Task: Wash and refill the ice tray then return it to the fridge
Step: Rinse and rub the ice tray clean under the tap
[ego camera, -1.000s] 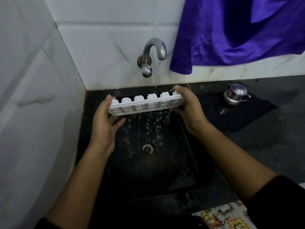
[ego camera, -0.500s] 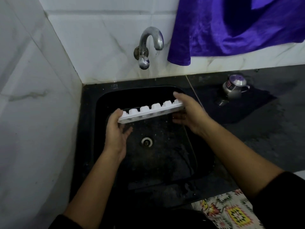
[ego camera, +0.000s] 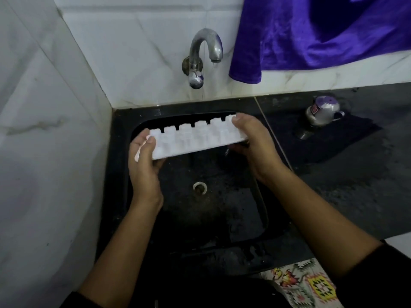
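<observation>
A white plastic ice tray [ego camera: 195, 138] is held upside down over the black sink [ego camera: 124, 174], the bumps of its cells facing up and toward me. My left hand [ego camera: 144, 165] grips its left end and my right hand [ego camera: 255, 147] grips its right end. The tray sits below and in front of the chrome tap [ego camera: 204, 52], well above the drain [ego camera: 199, 187]. No water stream is visible from the spout.
A purple cloth [ego camera: 322, 34] hangs on the tiled back wall to the right of the tap. A small steel pot [ego camera: 322, 111] stands on the dark counter at the right. A white marble wall closes the left side.
The tray has come down from under the tap and tilted its underside toward me. The water that poured from it a second ago has stopped.
</observation>
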### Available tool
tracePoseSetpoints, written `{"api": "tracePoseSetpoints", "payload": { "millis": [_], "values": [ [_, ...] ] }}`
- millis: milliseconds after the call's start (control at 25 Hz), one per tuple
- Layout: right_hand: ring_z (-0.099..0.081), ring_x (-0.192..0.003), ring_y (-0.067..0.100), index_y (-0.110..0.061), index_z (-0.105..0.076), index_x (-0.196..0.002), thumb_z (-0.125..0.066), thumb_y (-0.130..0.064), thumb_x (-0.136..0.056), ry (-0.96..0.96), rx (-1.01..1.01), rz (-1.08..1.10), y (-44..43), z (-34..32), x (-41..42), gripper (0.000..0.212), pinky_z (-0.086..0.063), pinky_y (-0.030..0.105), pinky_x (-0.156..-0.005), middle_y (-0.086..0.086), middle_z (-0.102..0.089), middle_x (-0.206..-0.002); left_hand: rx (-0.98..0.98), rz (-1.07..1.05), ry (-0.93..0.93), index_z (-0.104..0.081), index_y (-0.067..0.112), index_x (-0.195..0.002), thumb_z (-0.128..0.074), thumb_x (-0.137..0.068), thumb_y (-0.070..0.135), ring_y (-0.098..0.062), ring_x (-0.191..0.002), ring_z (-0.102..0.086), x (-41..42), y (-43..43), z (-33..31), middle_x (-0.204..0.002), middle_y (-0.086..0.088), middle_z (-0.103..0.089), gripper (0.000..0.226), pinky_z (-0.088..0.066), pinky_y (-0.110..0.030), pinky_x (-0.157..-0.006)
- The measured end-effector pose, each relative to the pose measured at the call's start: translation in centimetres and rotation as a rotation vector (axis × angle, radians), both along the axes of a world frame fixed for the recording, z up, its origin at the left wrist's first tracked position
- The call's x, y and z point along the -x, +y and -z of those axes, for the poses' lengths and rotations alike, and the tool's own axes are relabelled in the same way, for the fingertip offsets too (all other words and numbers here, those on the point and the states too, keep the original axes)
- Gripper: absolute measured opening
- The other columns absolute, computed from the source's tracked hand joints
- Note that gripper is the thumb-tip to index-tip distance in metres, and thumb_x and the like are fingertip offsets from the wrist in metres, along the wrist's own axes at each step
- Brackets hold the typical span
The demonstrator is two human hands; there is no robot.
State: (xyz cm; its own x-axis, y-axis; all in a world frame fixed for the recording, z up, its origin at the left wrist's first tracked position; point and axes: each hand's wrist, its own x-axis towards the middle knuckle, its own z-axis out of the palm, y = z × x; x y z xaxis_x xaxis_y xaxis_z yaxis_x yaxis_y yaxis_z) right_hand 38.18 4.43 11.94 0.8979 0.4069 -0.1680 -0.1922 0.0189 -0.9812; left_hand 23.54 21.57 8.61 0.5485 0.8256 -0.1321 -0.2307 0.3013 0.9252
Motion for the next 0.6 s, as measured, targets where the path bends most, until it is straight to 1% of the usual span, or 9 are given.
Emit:
{"api": "tracePoseSetpoints", "payload": {
  "millis": [40, 80, 160, 240, 280, 360, 440, 520, 600],
  "values": [
    [-0.067, -0.116, 0.025, -0.03, -0.07, -0.117, -0.069, -0.042, -0.09, -0.073, -0.034, 0.029, -0.2, 0.6, 0.5, 0.03, -0.057, 0.04, -0.095, 0.004, -0.07, -0.124, -0.048, -0.019, -0.05, -0.065, 0.028, -0.123, -0.06, -0.093, 0.034, -0.015, -0.114, -0.068, 0.2, -0.3, 0.4, -0.12, 0.006, -0.072, 0.031, -0.059, -0.033, -0.09],
    [-0.067, -0.114, 0.025, -0.031, -0.07, -0.115, -0.071, -0.043, -0.087, -0.083, -0.011, 0.052, -0.4, 2.0, 0.9, 0.031, -0.057, 0.039, -0.094, 0.004, -0.07, -0.123, -0.049, -0.011, 0.006, -0.066, 0.029, -0.122, -0.059, -0.094, 0.033, -0.015, -0.112, -0.069, 0.5, -0.5, 1.2, -0.119, 0.006, -0.072, 0.029, -0.06, -0.032, -0.086],
    [-0.069, -0.1, 0.028, -0.024, -0.073, -0.105, -0.072, -0.045, -0.085, 0.152, 0.188, 0.025, -0.7, 4.4, 1.5, 0.029, -0.057, 0.04, -0.083, 0.005, -0.072, -0.11, 0.104, 0.096, 0.313, -0.067, 0.031, -0.113, -0.06, -0.098, 0.038, -0.021, -0.109, -0.069, 0.9, -0.9, 2.9, -0.12, 0.001, -0.073, 0.018, -0.055, -0.035, -0.079],
    [-0.068, -0.088, 0.028, -0.017, -0.071, -0.104, -0.07, -0.048, -0.089, 0.423, 0.377, -0.08, -0.9, 4.5, 1.4, 0.034, -0.054, 0.036, -0.072, 0.01, -0.069, -0.103, 0.261, 0.272, 0.563, -0.066, 0.029, -0.11, -0.06, -0.098, 0.046, -0.022, -0.104, -0.066, 1.0, -1.0, 3.3, -0.123, -0.005, -0.07, 0.021, -0.05, -0.039, -0.081],
    [-0.067, -0.087, 0.025, -0.018, -0.07, -0.105, -0.068, -0.048, -0.09, 0.438, 0.394, -0.091, -0.9, 4.2, 0.9, 0.033, -0.053, 0.035, -0.071, 0.009, -0.069, -0.101, 0.272, 0.288, 0.568, -0.066, 0.028, -0.11, -0.06, -0.099, 0.047, -0.022, -0.108, -0.065, 0.8, -0.8, 3.1, -0.121, -0.003, -0.071, 0.022, -0.049, -0.039, -0.083],
    [-0.068, -0.092, 0.02, -0.02, -0.071, -0.104, -0.066, -0.043, -0.093, 0.292, 0.247, -0.017, -0.7, 3.0, -0.2, 0.026, -0.054, 0.036, -0.075, 0.002, -0.072, -0.098, 0.184, 0.201, 0.397, -0.067, 0.029, -0.115, -0.061, -0.099, 0.044, -0.022, -0.118, -0.066, -0.1, -0.3, 2.0, -0.117, 0.002, -0.072, 0.023, -0.052, -0.039, -0.09],
    [-0.069, -0.102, 0.019, -0.017, -0.072, -0.111, -0.065, -0.039, -0.095, 0.156, 0.094, 0.055, -0.7, 1.8, 0.5, 0.028, -0.058, 0.038, -0.082, 0.004, -0.073, -0.11, 0.099, 0.11, 0.234, -0.066, 0.026, -0.128, -0.065, -0.092, 0.046, -0.021, -0.121, -0.067, -0.3, -0.4, 1.1, -0.127, 0.0, -0.071, 0.041, -0.056, -0.04, -0.096],
    [-0.07, -0.102, 0.021, -0.013, -0.07, -0.116, -0.065, -0.036, -0.096, 0.167, 0.105, 0.067, -1.2, 2.2, 1.6, 0.031, -0.059, 0.035, -0.078, 0.009, -0.071, -0.115, 0.099, 0.115, 0.253, -0.064, 0.024, -0.133, -0.065, -0.088, 0.048, -0.022, -0.122, -0.066, 0.3, -0.9, 1.5, -0.132, -0.003, -0.069, 0.05, -0.056, -0.041, -0.097],
    [-0.071, -0.087, 0.018, -0.011, -0.071, -0.111, -0.064, -0.037, -0.097, 0.286, 0.205, 0.012, -1.9, 3.0, 2.6, 0.03, -0.059, 0.029, -0.065, 0.008, -0.072, -0.102, 0.163, 0.176, 0.387, -0.065, 0.023, -0.128, -0.064, -0.096, 0.045, -0.024, -0.121, -0.066, 1.3, -1.7, 2.5, -0.126, -0.002, -0.071, 0.039, -0.053, -0.043, -0.099]
  ]
}}
